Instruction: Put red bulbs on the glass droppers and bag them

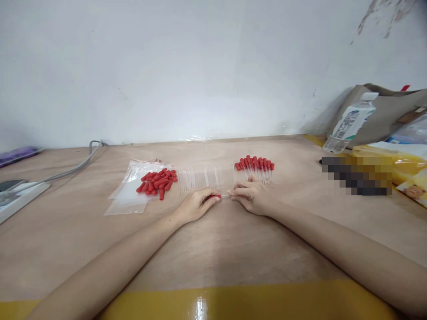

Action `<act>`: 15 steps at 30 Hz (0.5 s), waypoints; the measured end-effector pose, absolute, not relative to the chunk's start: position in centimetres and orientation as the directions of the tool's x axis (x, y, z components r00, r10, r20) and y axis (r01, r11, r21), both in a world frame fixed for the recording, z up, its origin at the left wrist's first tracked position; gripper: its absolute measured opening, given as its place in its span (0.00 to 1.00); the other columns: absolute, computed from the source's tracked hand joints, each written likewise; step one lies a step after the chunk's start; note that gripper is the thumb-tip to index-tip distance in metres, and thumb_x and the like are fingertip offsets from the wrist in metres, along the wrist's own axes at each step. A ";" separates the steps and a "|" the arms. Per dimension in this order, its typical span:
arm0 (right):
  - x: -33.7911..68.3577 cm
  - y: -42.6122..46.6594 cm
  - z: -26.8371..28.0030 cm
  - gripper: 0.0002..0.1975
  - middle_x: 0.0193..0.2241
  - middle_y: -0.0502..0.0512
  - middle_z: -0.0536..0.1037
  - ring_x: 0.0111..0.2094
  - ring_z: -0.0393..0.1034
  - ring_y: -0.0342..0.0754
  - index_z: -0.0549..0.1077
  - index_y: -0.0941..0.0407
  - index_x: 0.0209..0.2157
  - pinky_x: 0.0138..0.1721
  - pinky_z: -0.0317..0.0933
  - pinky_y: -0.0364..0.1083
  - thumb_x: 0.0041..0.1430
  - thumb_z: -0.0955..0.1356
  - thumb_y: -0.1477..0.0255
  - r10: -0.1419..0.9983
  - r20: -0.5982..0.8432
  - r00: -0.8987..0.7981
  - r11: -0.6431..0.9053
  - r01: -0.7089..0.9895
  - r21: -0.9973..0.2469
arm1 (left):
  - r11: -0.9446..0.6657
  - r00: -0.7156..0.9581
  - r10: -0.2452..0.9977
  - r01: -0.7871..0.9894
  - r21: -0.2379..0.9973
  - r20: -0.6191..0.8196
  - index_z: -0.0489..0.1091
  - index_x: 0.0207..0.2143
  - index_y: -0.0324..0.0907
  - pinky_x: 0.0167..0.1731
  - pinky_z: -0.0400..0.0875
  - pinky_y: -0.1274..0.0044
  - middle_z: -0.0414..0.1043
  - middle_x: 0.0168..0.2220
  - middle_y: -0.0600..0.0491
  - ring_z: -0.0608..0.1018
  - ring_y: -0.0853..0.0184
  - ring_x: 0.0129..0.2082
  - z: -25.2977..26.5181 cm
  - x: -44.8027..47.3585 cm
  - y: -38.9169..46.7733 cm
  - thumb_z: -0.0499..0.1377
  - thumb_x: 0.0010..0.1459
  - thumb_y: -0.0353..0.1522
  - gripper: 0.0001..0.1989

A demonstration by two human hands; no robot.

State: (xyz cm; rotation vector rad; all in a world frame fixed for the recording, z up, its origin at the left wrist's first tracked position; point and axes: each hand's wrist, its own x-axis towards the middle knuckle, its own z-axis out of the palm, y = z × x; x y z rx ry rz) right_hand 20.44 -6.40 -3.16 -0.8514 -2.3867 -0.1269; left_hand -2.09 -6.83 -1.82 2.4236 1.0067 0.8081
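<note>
My left hand (199,203) is closed on a red rubber dropper bulb (218,196), its end showing past the fingertips. From the bulb a clear glass dropper tube (226,196) runs across to my right hand (251,195), whose thumb and fingers pinch it. Whether the tube sits inside the bulb cannot be made out. Just beyond my left hand lies a row of bare clear tubes (198,178). Several droppers with red bulbs (255,163) are fanned out behind my right hand, their lower ends partly hidden by it. Left of the tubes is a pile of loose red bulbs (156,181).
Clear plastic bags (126,195) lie under the bulb pile. A grey cable (71,170) and a white power strip (28,200) are at the left. On the right stand a tilted water bottle (352,122), a bag (383,124) and yellow packaging (407,162). A wall closes the back.
</note>
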 end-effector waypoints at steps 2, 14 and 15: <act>20.3 -6.6 -3.3 0.10 0.30 0.51 0.74 0.25 0.61 0.41 0.73 0.53 0.34 0.33 0.49 0.46 0.60 0.60 0.73 0.540 0.582 -0.608 0.768 0.639 -0.046 | -0.655 0.559 0.748 0.535 0.533 0.358 0.71 0.36 0.41 0.31 0.68 0.78 0.74 0.32 0.53 0.74 0.69 0.30 -1.7 -2.0 -6.9 0.52 0.59 0.34 0.10; 20.1 -7.2 -2.9 0.06 0.29 0.54 0.70 0.32 0.65 0.45 0.68 0.56 0.33 0.33 0.60 0.44 0.59 0.60 0.73 0.633 0.567 -0.527 0.752 0.593 -0.288 | -0.643 0.507 0.762 0.515 0.567 0.404 0.72 0.37 0.42 0.35 0.69 0.76 0.75 0.35 0.52 0.76 0.67 0.34 -2.1 -2.3 -6.5 0.54 0.58 0.36 0.10; 20.1 -7.2 -2.9 0.06 0.29 0.54 0.70 0.32 0.66 0.45 0.68 0.56 0.33 0.33 0.60 0.44 0.59 0.60 0.73 0.631 0.565 -0.532 0.754 0.592 -0.285 | -0.639 0.510 0.764 0.510 0.576 0.395 0.72 0.37 0.42 0.36 0.69 0.76 0.76 0.35 0.52 0.76 0.67 0.34 -2.1 -2.3 -6.4 0.54 0.57 0.36 0.10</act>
